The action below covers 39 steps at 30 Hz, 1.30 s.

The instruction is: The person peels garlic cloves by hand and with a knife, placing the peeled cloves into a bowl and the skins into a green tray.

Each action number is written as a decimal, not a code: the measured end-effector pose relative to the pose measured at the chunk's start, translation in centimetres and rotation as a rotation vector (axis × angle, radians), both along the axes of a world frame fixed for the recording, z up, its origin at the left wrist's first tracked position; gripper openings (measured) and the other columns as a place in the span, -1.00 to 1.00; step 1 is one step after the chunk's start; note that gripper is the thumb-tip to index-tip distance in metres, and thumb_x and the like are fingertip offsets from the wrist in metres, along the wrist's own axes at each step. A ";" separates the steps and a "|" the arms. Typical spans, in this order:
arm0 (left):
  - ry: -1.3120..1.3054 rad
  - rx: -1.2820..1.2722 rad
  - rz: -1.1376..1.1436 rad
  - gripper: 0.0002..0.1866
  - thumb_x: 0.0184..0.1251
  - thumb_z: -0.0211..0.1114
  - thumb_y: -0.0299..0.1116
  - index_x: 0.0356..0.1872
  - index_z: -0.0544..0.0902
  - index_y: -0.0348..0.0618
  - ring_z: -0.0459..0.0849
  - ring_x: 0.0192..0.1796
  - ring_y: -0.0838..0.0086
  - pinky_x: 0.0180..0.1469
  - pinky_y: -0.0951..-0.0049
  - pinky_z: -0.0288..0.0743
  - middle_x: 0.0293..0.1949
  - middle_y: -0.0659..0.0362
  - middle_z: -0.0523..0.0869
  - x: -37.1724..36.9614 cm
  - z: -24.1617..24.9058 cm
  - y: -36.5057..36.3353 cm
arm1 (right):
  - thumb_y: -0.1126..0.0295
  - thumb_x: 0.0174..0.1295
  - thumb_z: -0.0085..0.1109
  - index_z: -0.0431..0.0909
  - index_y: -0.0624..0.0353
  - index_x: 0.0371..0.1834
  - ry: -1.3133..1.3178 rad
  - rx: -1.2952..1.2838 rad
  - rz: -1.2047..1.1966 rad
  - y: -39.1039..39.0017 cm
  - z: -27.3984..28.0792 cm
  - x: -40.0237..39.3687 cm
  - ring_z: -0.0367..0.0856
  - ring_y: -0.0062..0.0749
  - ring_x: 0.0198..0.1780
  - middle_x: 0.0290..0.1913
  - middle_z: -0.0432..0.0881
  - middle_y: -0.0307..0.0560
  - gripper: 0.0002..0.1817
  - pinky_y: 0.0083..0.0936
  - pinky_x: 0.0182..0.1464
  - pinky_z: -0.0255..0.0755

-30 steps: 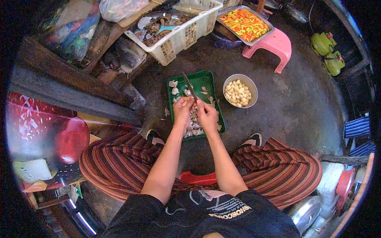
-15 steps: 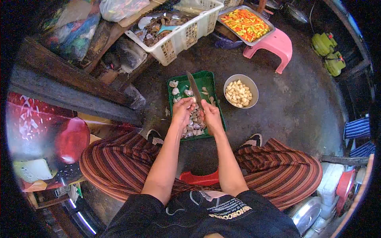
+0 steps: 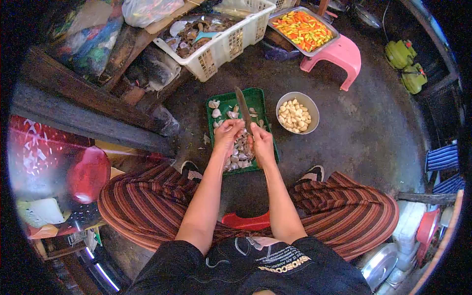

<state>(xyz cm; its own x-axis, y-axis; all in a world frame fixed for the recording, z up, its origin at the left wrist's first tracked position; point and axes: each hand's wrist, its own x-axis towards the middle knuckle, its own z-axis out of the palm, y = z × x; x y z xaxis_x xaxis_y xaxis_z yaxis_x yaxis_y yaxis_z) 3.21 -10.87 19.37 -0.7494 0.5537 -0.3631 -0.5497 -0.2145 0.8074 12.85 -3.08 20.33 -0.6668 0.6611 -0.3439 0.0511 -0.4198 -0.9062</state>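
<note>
Above a green tray (image 3: 268, 132) on the floor, my right hand (image 3: 262, 143) is closed round a large knife (image 3: 242, 104), its blade pointing away from me. My left hand (image 3: 229, 135) is pinched close beside the blade, and a small pale piece, seemingly a garlic clove, shows at its fingertips. Garlic cloves (image 3: 238, 158) and loose skins lie in the tray under and around both hands. To the right of the tray stands a metal bowl (image 3: 315, 114) holding peeled cloves (image 3: 295, 117). The knife handle is hidden in my right hand.
A white plastic basket (image 3: 209, 61) stands beyond the tray. At the back right, a metal tray (image 3: 336, 34) of red and yellow chillies (image 3: 302, 29) rests by a pink stool (image 3: 346, 54). Green objects (image 3: 400, 54) are at the far right. Wooden beams (image 3: 88, 118) run along the left.
The knife blade has tilted slightly more upright, and my left fingertips have shifted a little to the right, against the blade. The whole view has moved very slightly.
</note>
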 end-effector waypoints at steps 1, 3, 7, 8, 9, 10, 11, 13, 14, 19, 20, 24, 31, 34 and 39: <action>-0.001 -0.001 0.000 -0.82 0.15 0.33 -0.52 -0.21 0.61 -0.30 0.55 -0.43 0.62 -0.37 0.66 0.41 -0.39 0.20 0.66 0.0 0.2 0.1 | 0.03 0.32 0.04 0.56 0.12 -0.43 -0.005 0.014 0.017 0.2 -0.1 0.1 0.30 -0.71 -0.69 -0.69 0.39 -0.37 -0.62 -0.71 -0.62 0.16; 0.056 -0.096 -0.027 -0.80 0.13 0.37 -0.49 -0.22 0.64 -0.29 0.51 -0.49 0.67 -0.42 0.70 0.37 -0.42 0.23 0.65 -0.1 0.4 0.2 | 0.01 0.32 0.03 0.54 0.11 -0.41 -0.011 0.028 0.033 0.4 0.4 0.3 0.30 -0.71 -0.67 -0.66 0.41 -0.36 -0.61 -0.71 -0.60 0.16; 0.106 -0.075 -0.059 -0.82 0.15 0.35 -0.49 -0.22 0.65 -0.30 0.51 -0.50 0.68 -0.46 0.72 0.35 -0.42 0.25 0.65 -0.1 0.0 0.3 | -0.01 0.32 0.02 0.47 0.08 -0.46 0.051 -0.263 -0.019 0.7 0.9 0.5 0.33 -0.67 -0.64 -0.66 0.39 -0.35 -0.61 -0.70 -0.58 0.19; 0.101 -0.069 -0.058 -0.80 0.15 0.34 -0.50 -0.19 0.65 -0.31 0.51 -0.49 0.68 -0.45 0.72 0.35 -0.41 0.25 0.65 0.0 -0.1 0.3 | -0.03 0.31 0.02 0.45 0.07 -0.46 0.089 -0.338 -0.023 0.8 0.6 0.6 0.34 -0.66 -0.63 -0.66 0.39 -0.35 -0.60 -0.70 -0.58 0.20; 0.095 -0.063 -0.056 -0.78 0.15 0.33 -0.50 -0.16 0.64 -0.31 0.51 -0.48 0.68 -0.44 0.71 0.35 -0.41 0.26 0.65 0.1 0.0 0.4 | -0.03 0.31 0.02 0.45 0.07 -0.46 0.087 -0.338 -0.025 0.9 0.4 0.7 0.34 -0.66 -0.63 -0.66 0.39 -0.35 -0.60 -0.70 -0.58 0.20; 0.094 -0.064 -0.058 -0.78 0.15 0.33 -0.50 -0.16 0.64 -0.31 0.51 -0.48 0.68 -0.44 0.71 0.35 -0.41 0.26 0.65 0.2 0.1 0.6 | -0.05 0.30 0.02 0.45 0.07 -0.45 0.098 -0.361 -0.015 1.0 0.2 0.7 0.34 -0.66 -0.63 -0.66 0.38 -0.35 -0.59 -0.69 -0.57 0.20; 0.083 -0.064 -0.044 -0.77 0.16 0.31 -0.52 -0.14 0.64 -0.32 0.51 -0.47 0.67 -0.42 0.70 0.36 -0.41 0.25 0.65 0.4 0.2 0.7 | -0.06 0.29 0.03 0.45 0.07 -0.45 0.109 -0.386 -0.005 1.0 0.0 0.8 0.34 -0.66 -0.63 -0.66 0.38 -0.35 -0.59 -0.69 -0.57 0.20; 0.071 -0.066 -0.029 -0.77 0.17 0.29 -0.53 -0.12 0.63 -0.33 0.51 -0.46 0.67 -0.41 0.69 0.37 -0.41 0.24 0.64 0.4 0.1 0.7 | -0.07 0.29 0.03 0.45 0.06 -0.46 0.089 -0.369 -0.008 1.0 0.1 0.9 0.34 -0.66 -0.63 -0.66 0.38 -0.35 -0.58 -0.69 -0.57 0.20; 0.112 -0.076 -0.061 -0.77 0.18 0.28 -0.54 -0.11 0.63 -0.33 0.51 -0.46 0.67 -0.39 0.69 0.37 -0.41 0.24 0.65 0.4 0.1 0.7 | -0.07 0.29 0.03 0.44 0.06 -0.48 0.070 -0.351 -0.010 1.0 0.2 0.9 0.33 -0.66 -0.63 -0.66 0.38 -0.35 -0.58 -0.68 -0.57 0.19; 0.067 -0.036 -0.099 -0.75 0.21 0.25 -0.53 -0.08 0.62 -0.34 0.51 -0.44 0.63 -0.37 0.65 0.37 -0.39 0.23 0.64 0.3 -1.1 0.9 | 0.00 0.29 0.07 0.52 0.10 -0.38 0.042 -0.279 -0.086 1.6 -0.9 0.9 0.32 -0.68 -0.68 -0.66 0.40 -0.34 -0.63 -0.69 -0.64 0.19; -0.010 0.040 -0.086 -0.76 0.20 0.25 -0.51 -0.10 0.62 -0.34 0.51 -0.43 0.61 -0.37 0.62 0.38 -0.37 0.21 0.64 0.2 -1.6 1.0 | 0.02 0.30 0.06 0.53 0.11 -0.40 0.016 -0.243 -0.101 1.6 -0.9 0.9 0.31 -0.69 -0.68 -0.66 0.40 -0.35 -0.63 -0.69 -0.64 0.17; -0.202 0.110 0.023 -0.77 0.20 0.25 -0.48 -0.13 0.60 -0.34 0.51 -0.40 0.57 -0.35 0.57 0.39 -0.32 0.14 0.63 0.7 -1.7 1.5 | -0.01 0.32 0.01 0.48 0.08 -0.53 -0.049 -0.058 -0.086 1.1 -0.2 0.8 0.29 -0.72 -0.65 -0.67 0.38 -0.38 -0.57 -0.69 -0.60 0.13; -0.318 0.118 -0.005 -0.73 0.20 0.23 -0.50 -0.08 0.56 -0.36 0.53 -0.36 0.55 -0.33 0.60 0.41 -0.29 0.12 0.64 0.3 -2.7 1.7 | 0.08 0.35 0.00 0.60 0.18 -0.52 -0.083 0.128 -0.190 2.4 -2.6 1.0 0.23 -0.72 -0.69 -0.74 0.34 -0.38 -0.57 -0.62 -0.64 0.08; -0.087 -0.025 -0.087 -0.72 0.25 0.19 -0.50 -0.03 0.55 -0.37 0.60 -0.27 0.52 -0.25 0.62 0.47 -0.23 0.09 0.64 1.4 -0.2 4.1 | 0.07 0.34 0.00 0.62 0.20 -0.47 -0.219 0.062 -0.199 2.5 -4.7 2.0 0.23 -0.71 -0.69 -0.73 0.36 -0.37 -0.57 -0.60 -0.64 0.08; -0.026 0.039 -0.416 -0.60 0.31 0.12 -0.49 0.15 0.38 -0.40 0.65 -0.20 0.43 -0.24 0.55 0.54 -0.18 0.04 0.61 2.8 3.7 10.8 | 0.03 0.30 -0.02 0.65 0.26 -0.32 -0.386 0.123 -0.147 2.5 -9.9 2.4 0.40 -0.53 -0.61 -0.66 0.52 -0.15 -0.53 -0.48 -0.48 0.31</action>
